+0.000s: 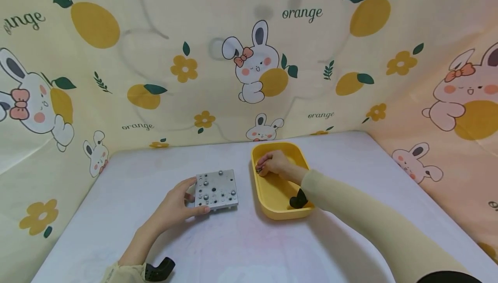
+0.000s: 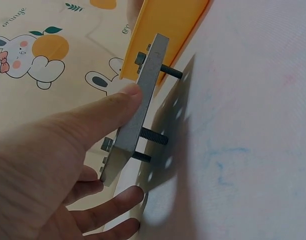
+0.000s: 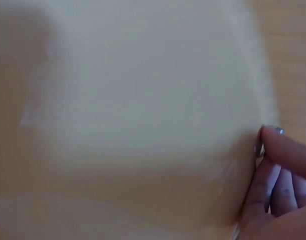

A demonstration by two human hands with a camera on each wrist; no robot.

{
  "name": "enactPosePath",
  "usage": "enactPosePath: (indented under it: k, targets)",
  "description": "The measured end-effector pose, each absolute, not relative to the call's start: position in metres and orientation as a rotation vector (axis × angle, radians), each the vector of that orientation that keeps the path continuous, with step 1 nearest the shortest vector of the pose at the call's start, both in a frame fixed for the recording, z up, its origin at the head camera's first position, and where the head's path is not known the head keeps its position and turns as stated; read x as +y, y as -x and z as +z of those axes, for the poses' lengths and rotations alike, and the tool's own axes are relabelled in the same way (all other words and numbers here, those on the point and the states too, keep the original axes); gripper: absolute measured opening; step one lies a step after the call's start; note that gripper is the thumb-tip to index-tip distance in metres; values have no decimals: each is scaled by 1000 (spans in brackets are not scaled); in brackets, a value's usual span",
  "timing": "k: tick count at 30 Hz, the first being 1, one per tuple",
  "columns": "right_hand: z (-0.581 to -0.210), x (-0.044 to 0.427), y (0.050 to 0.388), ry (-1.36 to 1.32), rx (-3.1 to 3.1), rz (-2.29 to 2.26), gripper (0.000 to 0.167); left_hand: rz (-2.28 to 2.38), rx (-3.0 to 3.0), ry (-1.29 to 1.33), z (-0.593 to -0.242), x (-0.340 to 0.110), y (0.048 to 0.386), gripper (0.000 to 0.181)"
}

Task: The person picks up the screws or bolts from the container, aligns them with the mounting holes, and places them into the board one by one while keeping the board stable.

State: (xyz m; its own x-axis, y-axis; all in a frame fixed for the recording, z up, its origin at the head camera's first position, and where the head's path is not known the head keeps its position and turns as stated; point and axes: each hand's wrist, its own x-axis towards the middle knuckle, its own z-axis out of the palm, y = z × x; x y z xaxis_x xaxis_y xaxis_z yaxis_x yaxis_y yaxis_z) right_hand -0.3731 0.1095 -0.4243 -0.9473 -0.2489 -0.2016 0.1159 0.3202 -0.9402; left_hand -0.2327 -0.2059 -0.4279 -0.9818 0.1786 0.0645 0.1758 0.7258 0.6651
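Observation:
My left hand (image 1: 177,203) grips a square grey metal plate (image 1: 223,183) by its left side, thumb at the near edge. Several bolts sit in the plate's holes. Their black threaded shanks (image 2: 154,136) stick out underneath in the left wrist view, over the plate's shadow on the table. Inside the yellow tray (image 1: 266,205), toward its far left corner, my right hand (image 1: 276,164) pinches small shiny metal pieces (image 3: 279,130) between thumb and fingers. Their exact kind is mostly hidden by the fingertips.
The tray stands to the right of the plate on a white-covered table (image 1: 249,248). A printed cloth (image 1: 218,10) with rabbits and oranges rises behind and at both sides. Black wrist mounts (image 1: 160,270) show on the sleeves.

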Motion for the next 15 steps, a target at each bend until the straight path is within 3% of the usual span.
enactPosePath:
  k: [15]
  targets:
    - [-418,115,375,335,2305,-1498,25,1106,2925,-273,-426,-204,231,105]
